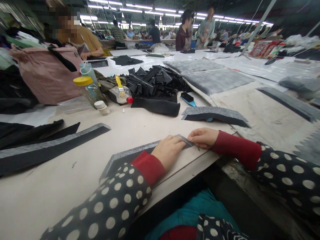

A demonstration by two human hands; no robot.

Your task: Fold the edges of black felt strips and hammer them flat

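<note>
A long black fabric strip with a speckled grey band along one edge [136,149] lies on the pale tabletop in front of me. My left hand [170,151] rests on it palm down, fingers laid over the strip near its right end. Close beside, my right hand [203,137] pinches the strip's right tip between thumb and fingers. Beyond my right hand is a stack of similar grey and black strips [215,116]. More strips of this kind [53,145] lie to the left, next to dark cloth pieces.
Behind my hands are a rolled black piece [156,106], a heap of black pieces [155,81], a blue-handled brush [188,99], a yellow-handled brush [120,87], a yellow-lidded jar [90,91] and a small white bottle [102,108]. A pink bag [47,75] stands left. Co-workers stand farther back.
</note>
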